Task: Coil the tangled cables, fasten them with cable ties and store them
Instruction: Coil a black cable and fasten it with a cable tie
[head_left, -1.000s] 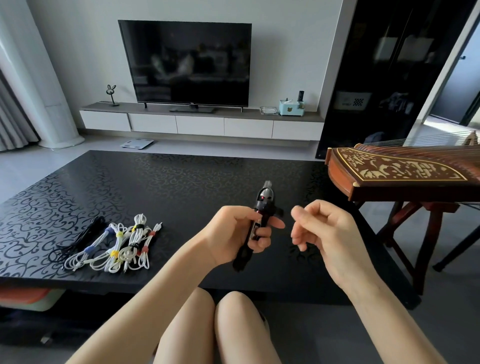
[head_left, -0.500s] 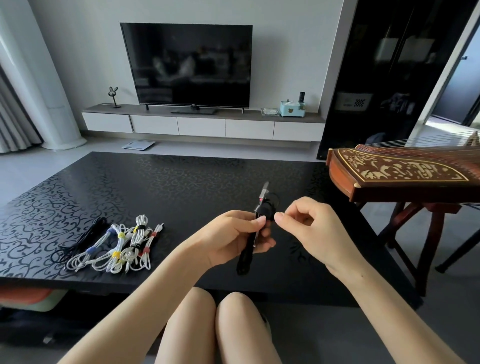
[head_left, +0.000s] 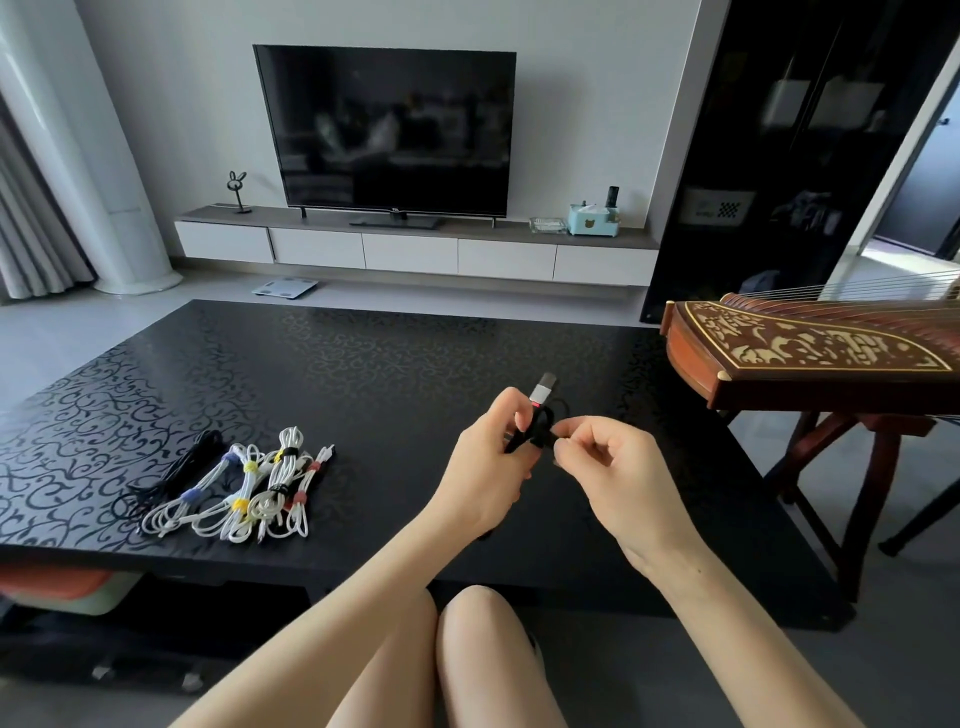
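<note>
Top of the black table (head_left: 363, 364): open from far edge to the 2 hands. The left hand (head_left: 483, 467) and right hand (head_left: 618, 478) meet on 1 black cable (head_left: 537, 428), fingertips touching. A row of tied cable bundles (head_left: 244, 488) occupies near left. A zither (head_left: 810, 358) stands at the table's right edge, near the right hand.

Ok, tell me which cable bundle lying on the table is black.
The leftmost bundle in the row: it alone is black, while the white bundles beside it carry coloured ties.
</note>
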